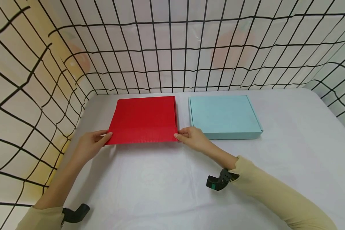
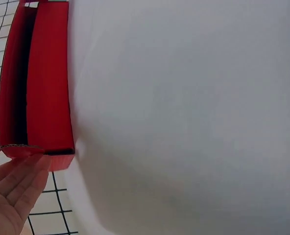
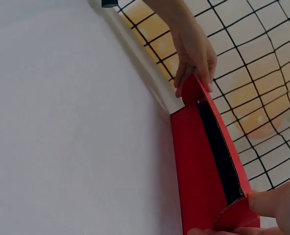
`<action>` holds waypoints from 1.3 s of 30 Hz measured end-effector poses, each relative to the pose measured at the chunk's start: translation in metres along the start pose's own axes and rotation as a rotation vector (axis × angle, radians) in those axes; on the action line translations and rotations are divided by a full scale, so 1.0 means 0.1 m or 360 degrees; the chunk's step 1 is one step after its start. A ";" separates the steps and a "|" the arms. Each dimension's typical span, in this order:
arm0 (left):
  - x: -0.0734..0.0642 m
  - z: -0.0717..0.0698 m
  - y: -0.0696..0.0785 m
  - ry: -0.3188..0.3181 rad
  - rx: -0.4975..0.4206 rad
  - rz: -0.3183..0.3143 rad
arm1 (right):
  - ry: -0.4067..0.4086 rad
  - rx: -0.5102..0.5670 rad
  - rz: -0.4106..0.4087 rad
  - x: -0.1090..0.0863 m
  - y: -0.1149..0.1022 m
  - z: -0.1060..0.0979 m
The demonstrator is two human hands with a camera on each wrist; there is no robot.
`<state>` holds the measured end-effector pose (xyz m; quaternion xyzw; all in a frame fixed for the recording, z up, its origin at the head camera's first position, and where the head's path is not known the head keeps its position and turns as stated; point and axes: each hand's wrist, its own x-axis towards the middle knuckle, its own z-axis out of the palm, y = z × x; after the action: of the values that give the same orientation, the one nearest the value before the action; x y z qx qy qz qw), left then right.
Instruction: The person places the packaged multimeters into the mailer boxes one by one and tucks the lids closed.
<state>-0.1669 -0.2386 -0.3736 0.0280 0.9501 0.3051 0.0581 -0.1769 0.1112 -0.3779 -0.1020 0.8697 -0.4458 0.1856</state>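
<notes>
A flat red cardboard box (image 1: 145, 118) lies at the left of the white table. Its lid's front edge stands raised, and the left wrist view shows a dark gap between the lid and the front wall (image 2: 49, 73). My left hand (image 1: 90, 143) pinches the lid's front left corner, thumb on top. At the front right corner my right hand (image 1: 194, 138) pinches the lid the same way. In the right wrist view a rounded side flap (image 3: 235, 215) of the lid shows by the right fingers. A light blue box (image 1: 222, 113), closed, lies just right of the red one.
Black wire grid panels (image 1: 178, 49) stand along the back and both sides of the table. The white table cover (image 1: 155, 182) stretches in front of the boxes. Black wrist devices (image 1: 219, 180) sit at both sleeve cuffs.
</notes>
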 end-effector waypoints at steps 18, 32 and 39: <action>0.10 0.12 -0.12 -0.0087 -0.0092 -0.0014 | 0.0320 -0.0429 -0.0288 0.01 0.17 0.18; 0.37 0.24 -0.15 -0.0207 -0.0771 -0.0306 | -0.0043 -0.1128 -0.0709 0.33 0.13 0.05; 0.41 0.24 -0.16 -0.0191 -0.0796 -0.0264 | -0.0156 -0.1155 -0.0793 0.38 0.07 -0.11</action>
<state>-0.2045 -0.2343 -0.4064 -0.0470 0.8391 0.5224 0.1443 -0.2159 0.1105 -0.3866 -0.3881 0.9090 -0.1373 0.0656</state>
